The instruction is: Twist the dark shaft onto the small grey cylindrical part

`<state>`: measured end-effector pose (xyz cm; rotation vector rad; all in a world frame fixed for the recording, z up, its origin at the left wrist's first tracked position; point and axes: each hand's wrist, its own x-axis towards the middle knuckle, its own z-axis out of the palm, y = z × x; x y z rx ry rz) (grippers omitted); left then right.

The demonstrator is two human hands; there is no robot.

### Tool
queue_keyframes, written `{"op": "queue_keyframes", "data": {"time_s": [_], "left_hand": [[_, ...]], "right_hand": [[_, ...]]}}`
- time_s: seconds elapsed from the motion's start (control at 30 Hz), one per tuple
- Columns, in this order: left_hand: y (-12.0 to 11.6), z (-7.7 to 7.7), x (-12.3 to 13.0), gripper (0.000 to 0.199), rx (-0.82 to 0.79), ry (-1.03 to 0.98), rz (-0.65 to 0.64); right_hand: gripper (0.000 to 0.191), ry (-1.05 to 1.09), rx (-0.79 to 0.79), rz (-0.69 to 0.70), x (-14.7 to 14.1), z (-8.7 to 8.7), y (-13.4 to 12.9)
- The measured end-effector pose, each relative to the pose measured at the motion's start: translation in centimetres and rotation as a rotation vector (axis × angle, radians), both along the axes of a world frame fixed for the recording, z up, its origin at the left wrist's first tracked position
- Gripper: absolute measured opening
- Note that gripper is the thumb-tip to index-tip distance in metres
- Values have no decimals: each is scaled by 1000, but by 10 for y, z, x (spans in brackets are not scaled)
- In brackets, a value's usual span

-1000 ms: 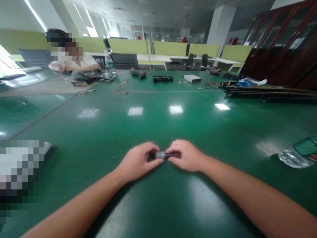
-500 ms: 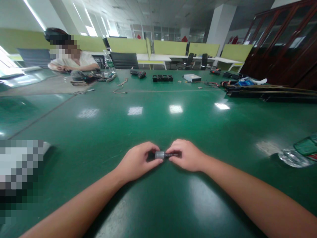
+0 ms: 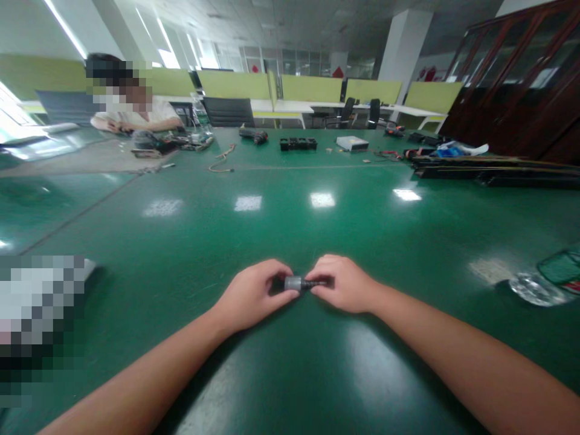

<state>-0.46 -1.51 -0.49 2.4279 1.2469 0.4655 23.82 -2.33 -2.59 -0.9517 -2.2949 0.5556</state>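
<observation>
Both hands on one small part
Left fingers (image 3: 284,295) clamp its grey cylinder (image 3: 293,283) — right fingers (image 3: 319,291) pinch the dark shaft (image 3: 312,283) — no legible writing.

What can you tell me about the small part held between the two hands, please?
The small part is a grey, perhaps metal cylinder with a narrower dark shaft towards the right hand. It lies sideways; whether it touches the green table is unclear. The left hand pinches the cylinder, the right hand the shaft.

A white box (image 3: 352,143) sits beyond a clear bottle (image 3: 539,289).
</observation>
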Motion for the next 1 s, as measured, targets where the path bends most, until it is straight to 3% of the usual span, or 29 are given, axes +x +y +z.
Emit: {"op": "queue_keyframes", "data": {"time_s": [1.0], "left_hand": [[1, -2, -3, 29, 14, -2, -7]], "right_hand": [[14, -7, 23, -6, 2, 0, -1]]}}
